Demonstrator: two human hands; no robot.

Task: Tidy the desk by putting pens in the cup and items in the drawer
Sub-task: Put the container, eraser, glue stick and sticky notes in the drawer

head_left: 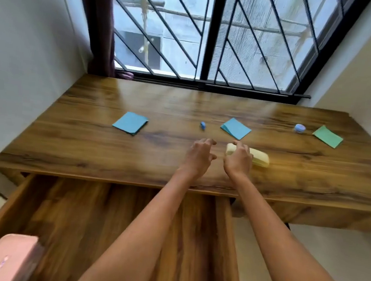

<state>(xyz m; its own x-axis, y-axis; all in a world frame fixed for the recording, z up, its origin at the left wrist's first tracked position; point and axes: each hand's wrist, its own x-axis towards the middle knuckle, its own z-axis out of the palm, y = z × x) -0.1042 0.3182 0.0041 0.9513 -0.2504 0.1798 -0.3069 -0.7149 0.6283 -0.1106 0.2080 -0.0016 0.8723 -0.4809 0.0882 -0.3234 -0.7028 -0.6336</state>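
My right hand (238,158) lies over a yellow pad of sticky notes (259,158) near the middle of the wooden desk (90,145), its fingers curled onto the pad's left part. Just left of it, my left hand (199,153) hovers over the bare desk with fingers loosely bent, holding nothing. Beyond the hands lie two blue pads (130,122) (236,128), a small blue object (203,125), a green pad (328,136) and a small round blue-white object (299,128). The drawer (78,220) below the desk edge stands pulled out. No cup or pens are in sight.
A pink object (6,259) sits at the drawer's near left corner. A barred window (211,35) and a dark curtain (100,27) stand behind the desk. Walls close in on both sides.
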